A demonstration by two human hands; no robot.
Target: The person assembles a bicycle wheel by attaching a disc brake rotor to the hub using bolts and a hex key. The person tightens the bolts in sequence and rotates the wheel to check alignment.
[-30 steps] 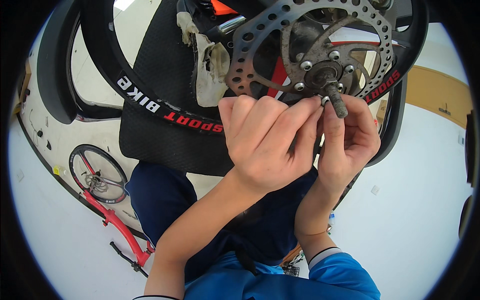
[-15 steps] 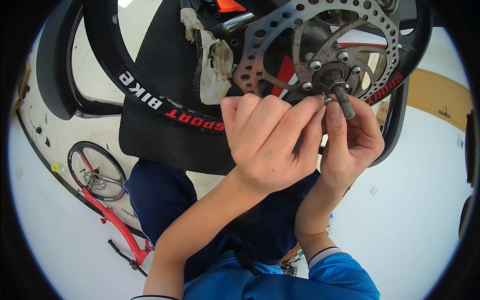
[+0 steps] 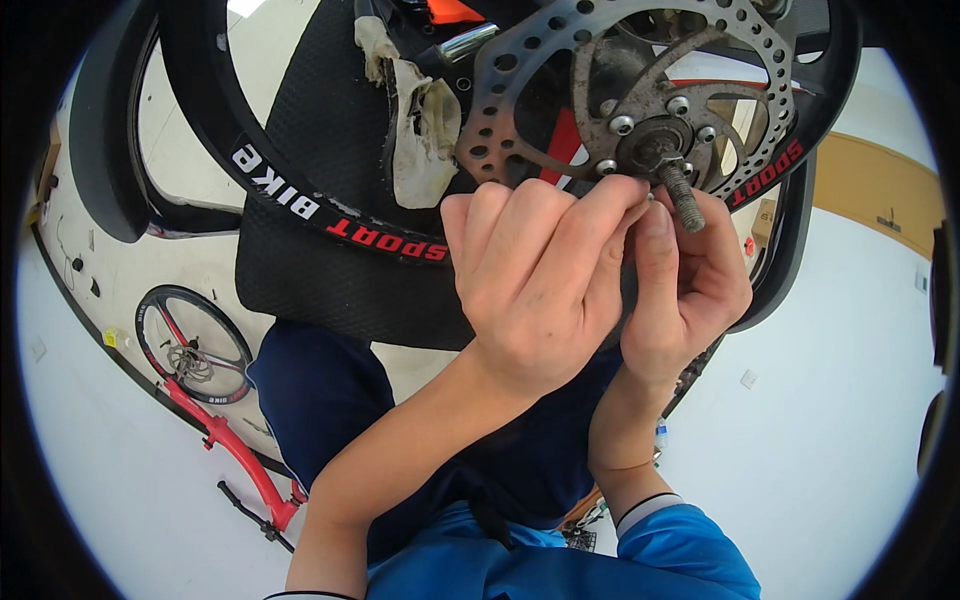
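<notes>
A bicycle wheel with a dark rim (image 3: 300,205) lies in front of me, its perforated disc brake rotor (image 3: 497,62) facing up. Several rotor bolts (image 3: 621,125) ring the hub, and a threaded axle (image 3: 682,200) sticks out of the centre toward me. Just left of the axle end, the fingertips of my left hand (image 3: 530,275) and the thumb and fingers of my right hand (image 3: 680,285) meet in a pinch. Between them shows a sliver of a small metal screw (image 3: 651,197), mostly covered by my fingers. Both hands are closed, below the hub.
Under the wheel is a black textured seat (image 3: 300,280), with a torn whitish piece (image 3: 425,140) beside the rotor. A curved black bar (image 3: 110,130) stands at the left. Another wheel (image 3: 193,343) with a red bicycle frame (image 3: 235,450) is on the floor at lower left.
My right hand has shifted slightly left and up, and its fingers have closed in on the left fingertips. Less of the small screw shows now. The wheel sits marginally higher in view.
</notes>
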